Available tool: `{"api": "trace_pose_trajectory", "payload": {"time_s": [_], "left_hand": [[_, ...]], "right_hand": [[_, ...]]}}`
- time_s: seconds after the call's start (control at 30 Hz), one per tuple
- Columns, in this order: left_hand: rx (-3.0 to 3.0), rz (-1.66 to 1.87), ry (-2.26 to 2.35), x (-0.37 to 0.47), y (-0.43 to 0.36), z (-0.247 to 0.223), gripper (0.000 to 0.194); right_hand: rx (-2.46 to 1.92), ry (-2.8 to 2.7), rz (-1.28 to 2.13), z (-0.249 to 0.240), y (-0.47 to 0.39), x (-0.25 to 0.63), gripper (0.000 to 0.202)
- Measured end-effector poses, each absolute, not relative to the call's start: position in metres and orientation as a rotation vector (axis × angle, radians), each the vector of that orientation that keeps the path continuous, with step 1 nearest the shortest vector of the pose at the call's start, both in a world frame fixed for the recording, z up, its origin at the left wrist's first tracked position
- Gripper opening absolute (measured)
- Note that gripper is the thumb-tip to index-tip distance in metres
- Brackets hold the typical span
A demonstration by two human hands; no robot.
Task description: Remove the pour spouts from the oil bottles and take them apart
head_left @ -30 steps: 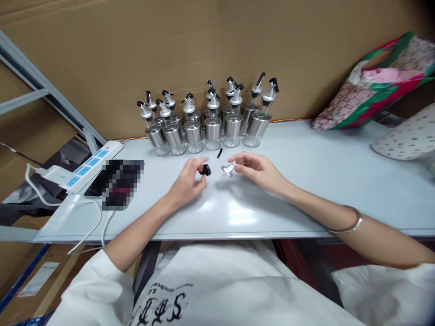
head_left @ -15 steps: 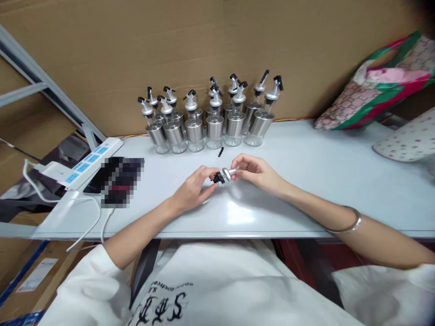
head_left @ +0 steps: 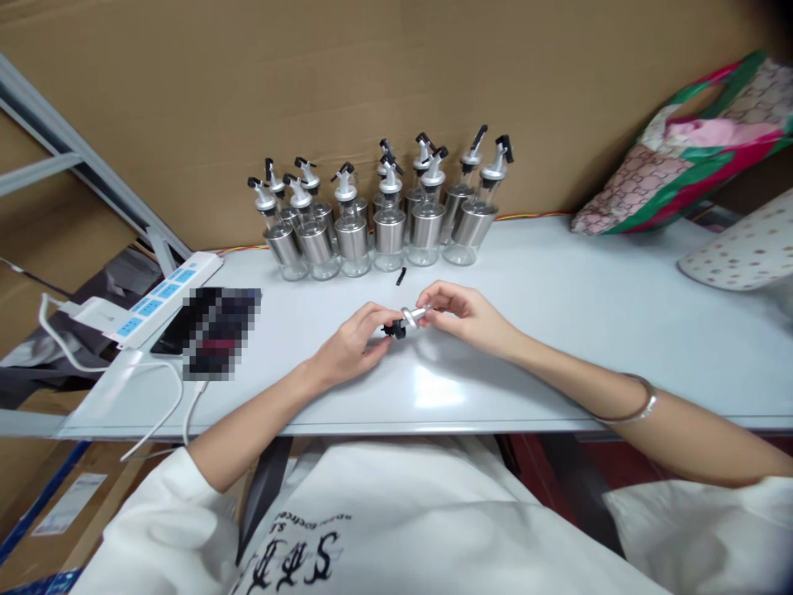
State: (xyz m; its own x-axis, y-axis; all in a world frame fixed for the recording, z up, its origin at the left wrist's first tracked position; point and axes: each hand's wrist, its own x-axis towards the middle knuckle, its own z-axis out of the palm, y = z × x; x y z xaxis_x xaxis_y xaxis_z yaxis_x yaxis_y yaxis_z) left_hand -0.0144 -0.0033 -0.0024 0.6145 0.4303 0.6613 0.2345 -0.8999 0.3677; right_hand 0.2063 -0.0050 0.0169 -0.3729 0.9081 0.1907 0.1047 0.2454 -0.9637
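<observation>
A silver and black pour spout (head_left: 409,318) is held between both hands just above the grey-white table. My left hand (head_left: 354,340) pinches its black stopper end between thumb and fingers. The fingertips of my right hand (head_left: 462,318) are closed on the narrow silver tip. Beyond the hands a small black piece (head_left: 401,276) lies on the table. Behind it stand several glass bottles with steel bands (head_left: 353,238), each topped by a silver spout with a black flap.
On the left are a white power strip (head_left: 170,293) with a plugged charger, a dark phone partly blurred out (head_left: 216,330) and white cables. A patterned bag (head_left: 657,173) and a dotted white object (head_left: 743,244) are at the right. Cardboard (head_left: 347,74) stands behind the table (head_left: 588,322).
The spout and both hands have shifted slightly left in view, and the spout's angle has changed a little. Both hands keep their hold.
</observation>
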Motion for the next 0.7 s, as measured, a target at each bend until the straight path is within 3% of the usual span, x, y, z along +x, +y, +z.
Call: {"api": "trace_pose_trajectory", "payload": {"time_s": [0.7], "left_hand": [[2.537, 1.327, 0.514, -0.0136, -0.0041, -0.0108, 0.032]], "right_hand": [[-1.007, -1.743, 1.211, 0.0229, -0.0031, 0.2093, 0.022]]}}
